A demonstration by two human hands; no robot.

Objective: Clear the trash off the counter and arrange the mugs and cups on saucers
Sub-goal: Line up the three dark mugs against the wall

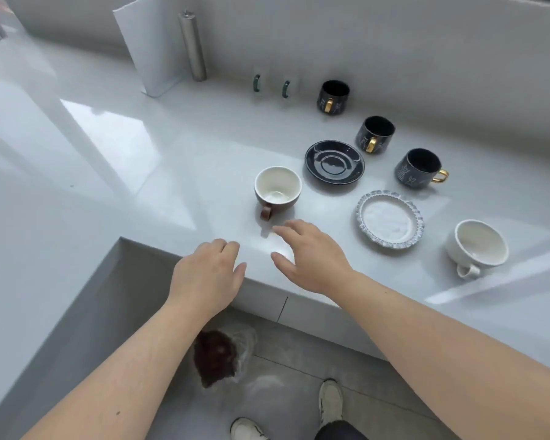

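A brown cup with a white inside (277, 189) stands on the white counter (140, 173), handle toward me. Just below it my right hand (308, 255) hovers over the counter edge, fingers spread, holding nothing. My left hand (208, 274) is beside it at the edge, fingers curled down, nothing visible in it. A black saucer (334, 162) and a white ruffled saucer (389, 219) lie bare. Three black mugs with gold handles (333, 97) (374, 135) (419, 168) stand to the right. A white cup (477, 249) sits at the far right.
A bin with a clear liner and dark contents (219, 357) stands on the floor below the counter edge, near my shoes (331, 398). A white board (151, 46) and a metal cylinder (192, 46) lean at the back wall. Two small green hooks (272, 85) are there too.
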